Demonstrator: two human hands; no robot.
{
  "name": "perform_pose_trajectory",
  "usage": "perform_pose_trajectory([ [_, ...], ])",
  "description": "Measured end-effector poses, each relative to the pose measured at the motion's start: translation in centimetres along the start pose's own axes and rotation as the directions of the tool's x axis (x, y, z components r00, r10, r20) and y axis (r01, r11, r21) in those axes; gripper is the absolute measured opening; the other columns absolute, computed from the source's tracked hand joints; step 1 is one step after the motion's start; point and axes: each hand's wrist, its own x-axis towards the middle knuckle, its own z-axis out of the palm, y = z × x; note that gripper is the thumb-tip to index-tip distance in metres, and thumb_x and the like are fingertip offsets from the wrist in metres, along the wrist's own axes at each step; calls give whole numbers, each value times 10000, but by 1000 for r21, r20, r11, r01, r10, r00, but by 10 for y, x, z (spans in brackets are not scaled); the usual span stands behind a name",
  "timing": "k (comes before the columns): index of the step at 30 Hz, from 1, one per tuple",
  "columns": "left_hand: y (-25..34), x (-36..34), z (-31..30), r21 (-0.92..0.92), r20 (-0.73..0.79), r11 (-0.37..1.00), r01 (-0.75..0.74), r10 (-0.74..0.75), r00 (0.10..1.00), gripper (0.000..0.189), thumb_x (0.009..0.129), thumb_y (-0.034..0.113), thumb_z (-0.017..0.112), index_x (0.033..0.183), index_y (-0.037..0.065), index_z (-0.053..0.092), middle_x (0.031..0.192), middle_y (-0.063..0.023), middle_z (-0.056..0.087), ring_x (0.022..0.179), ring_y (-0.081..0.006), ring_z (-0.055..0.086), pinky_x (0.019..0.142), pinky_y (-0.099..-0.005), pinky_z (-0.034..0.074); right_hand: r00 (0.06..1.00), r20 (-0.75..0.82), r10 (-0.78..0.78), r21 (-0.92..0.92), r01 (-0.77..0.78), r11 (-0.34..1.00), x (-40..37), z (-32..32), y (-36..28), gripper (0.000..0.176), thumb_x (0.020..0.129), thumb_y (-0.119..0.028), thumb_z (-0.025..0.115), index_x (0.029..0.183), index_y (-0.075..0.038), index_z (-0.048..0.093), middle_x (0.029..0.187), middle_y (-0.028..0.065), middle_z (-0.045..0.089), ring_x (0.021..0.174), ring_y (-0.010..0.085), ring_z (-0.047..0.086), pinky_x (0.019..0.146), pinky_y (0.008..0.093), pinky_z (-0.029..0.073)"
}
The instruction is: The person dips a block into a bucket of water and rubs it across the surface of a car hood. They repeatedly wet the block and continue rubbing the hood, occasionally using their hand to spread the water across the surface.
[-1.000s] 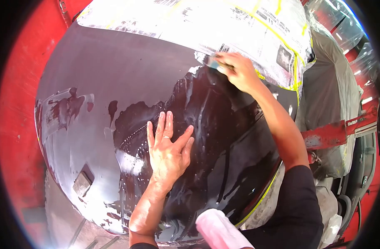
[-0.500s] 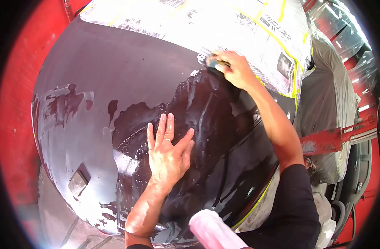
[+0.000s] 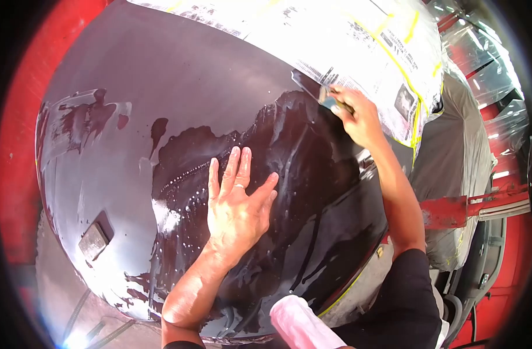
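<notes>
A large dark curved panel is wet in its middle and right parts, with streaks and drops. My left hand lies on the wet area with fingers spread, holding nothing. Near the edge of the white masking paper, my right hand is closed around a small sanding pad, which touches the panel. My fingers partly hide the pad. A grey rectangular block rests on the lower left of the panel.
Yellow tape runs along the paper's right side. To the right hang grey plastic sheeting and a red metal bar. Dark hoses lie at the lower left. A pinkish white cylindrical thing is at the bottom.
My right hand has moved right and slightly down along the paper's edge with the pad. My left hand stays spread on the panel. The view has shifted slightly.
</notes>
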Motion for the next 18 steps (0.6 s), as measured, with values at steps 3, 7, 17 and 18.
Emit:
perform_pose_trajectory([
  [3, 2, 1, -1, 14, -1, 1000, -2, 2, 1000, 299, 838, 216, 776, 1137, 205, 777, 1511, -239, 464, 1446, -368, 396, 1209, -563, 223, 1000, -5, -13, -50, 13, 999, 22, 10, -8, 279, 873, -17, 669, 1152, -21, 676, 1126, 143, 707, 1016, 331, 654, 872, 400, 520],
  [7, 1, 0, 0, -7, 10, 1000, 11, -11, 1000, 300, 828, 203, 781, 1128, 199, 779, 1520, -239, 454, 1456, -371, 381, 1210, -565, 214, 1000, -5, -10, -102, 9, 995, 40, 22, -14, 266, 866, -49, 682, 1130, -19, 678, 1143, 149, 703, 1056, 362, 637, 900, 419, 516],
  [17, 2, 0, 0, 14, 30, 1000, 13, -13, 999, 295, 841, 192, 775, 1136, 192, 776, 1540, -228, 432, 1465, -370, 366, 1218, -555, 201, 995, -22, -96, -115, 93, 989, 51, 32, -18, 244, 825, -8, 692, 1065, -50, 704, 1168, 105, 712, 1064, 355, 643, 947, 441, 506],
  [18, 2, -1, 0, 13, 37, 1000, 9, -9, 999, 295, 841, 192, 775, 1136, 192, 776, 1540, -228, 432, 1465, -370, 366, 1218, -555, 201, 996, -24, -88, -115, 85, 990, 38, 26, -14, 244, 825, -8, 692, 1065, -50, 704, 1168, 105, 712, 1064, 355, 643, 947, 441, 506],
])
